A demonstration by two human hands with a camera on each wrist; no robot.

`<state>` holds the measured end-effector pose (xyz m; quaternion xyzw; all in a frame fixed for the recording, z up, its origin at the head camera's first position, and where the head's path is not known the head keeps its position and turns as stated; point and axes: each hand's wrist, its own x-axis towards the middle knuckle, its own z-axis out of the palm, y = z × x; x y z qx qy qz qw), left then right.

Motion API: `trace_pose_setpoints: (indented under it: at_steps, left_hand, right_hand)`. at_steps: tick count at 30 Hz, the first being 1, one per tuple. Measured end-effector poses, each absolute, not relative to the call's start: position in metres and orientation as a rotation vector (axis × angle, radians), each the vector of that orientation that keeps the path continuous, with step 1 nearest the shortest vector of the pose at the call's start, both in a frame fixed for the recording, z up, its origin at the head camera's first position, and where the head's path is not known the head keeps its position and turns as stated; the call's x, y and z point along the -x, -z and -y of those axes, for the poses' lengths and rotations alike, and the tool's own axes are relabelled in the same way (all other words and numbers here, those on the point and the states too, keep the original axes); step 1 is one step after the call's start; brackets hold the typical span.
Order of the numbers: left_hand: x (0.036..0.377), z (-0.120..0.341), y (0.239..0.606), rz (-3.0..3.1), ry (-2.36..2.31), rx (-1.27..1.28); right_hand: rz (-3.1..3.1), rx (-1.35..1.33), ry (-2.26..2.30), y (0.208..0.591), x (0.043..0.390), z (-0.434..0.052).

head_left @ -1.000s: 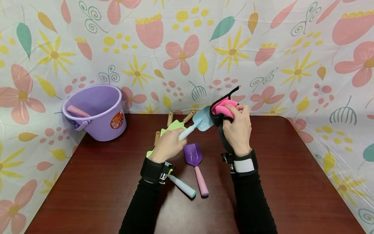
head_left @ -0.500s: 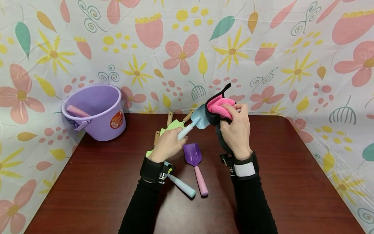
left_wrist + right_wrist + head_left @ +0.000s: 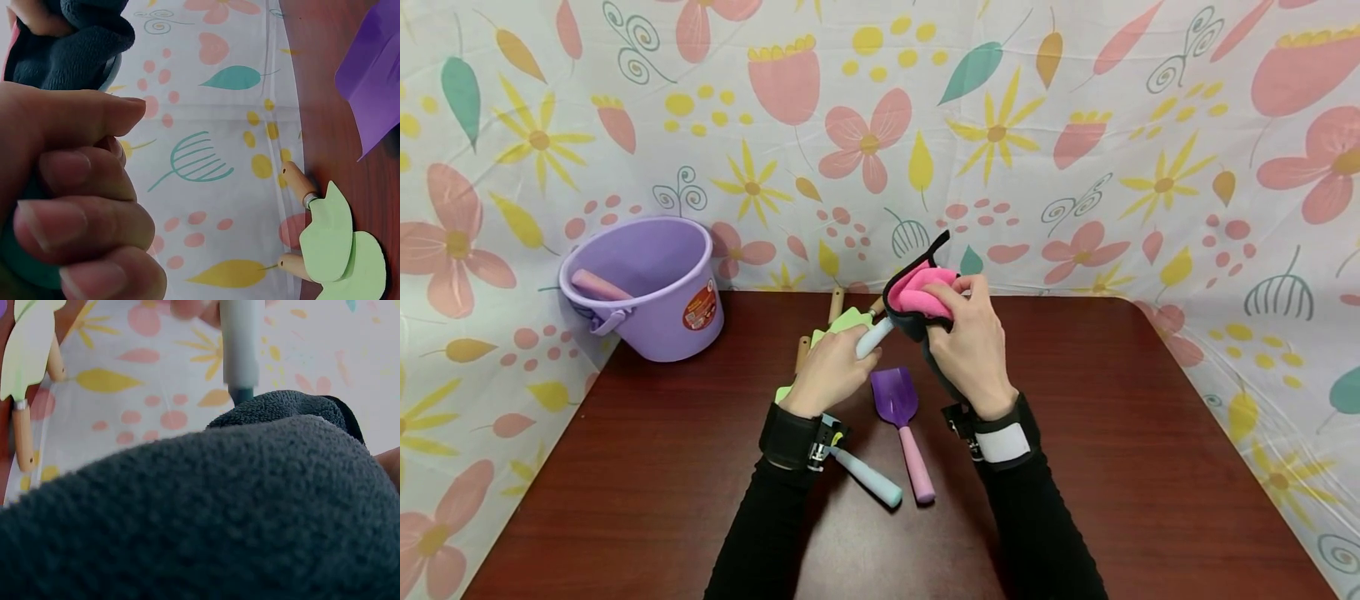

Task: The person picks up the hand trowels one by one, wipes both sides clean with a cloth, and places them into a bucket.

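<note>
My left hand (image 3: 831,367) grips the pale handle of a light blue toy shovel (image 3: 875,336) above the table, fingers curled round it (image 3: 69,206). My right hand (image 3: 966,342) holds a black and pink cloth (image 3: 917,292) pressed over the shovel's blade, which is hidden under it. In the right wrist view the dark cloth (image 3: 219,512) fills the frame with the shovel handle (image 3: 240,344) above it. A purple shovel with a pink handle (image 3: 901,421) lies on the table between my hands.
A purple bucket (image 3: 643,287) with a pink handle inside stands at the back left. Light green tools with wooden handles (image 3: 838,321) lie behind my left hand. Another pale blue handle (image 3: 868,479) lies by my left wrist. A flowered cloth backdrop surrounds the brown table (image 3: 1150,467).
My right hand has carried the cloth left and down onto the blue shovel's blade, which now is covered. The left hand has stayed in place.
</note>
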<state>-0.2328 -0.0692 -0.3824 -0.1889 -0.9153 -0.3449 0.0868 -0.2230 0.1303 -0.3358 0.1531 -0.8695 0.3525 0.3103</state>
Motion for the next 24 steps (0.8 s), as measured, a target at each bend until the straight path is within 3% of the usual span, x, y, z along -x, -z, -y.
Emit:
trace_pose_setpoints:
  at_steps: [24]
  left_hand:
    - [0.231, 0.063, 0.381, 2.730, 0.976, 0.565]
  right_hand:
    - [2.400, -0.471, -0.923, 0.338, 0.221, -0.122]
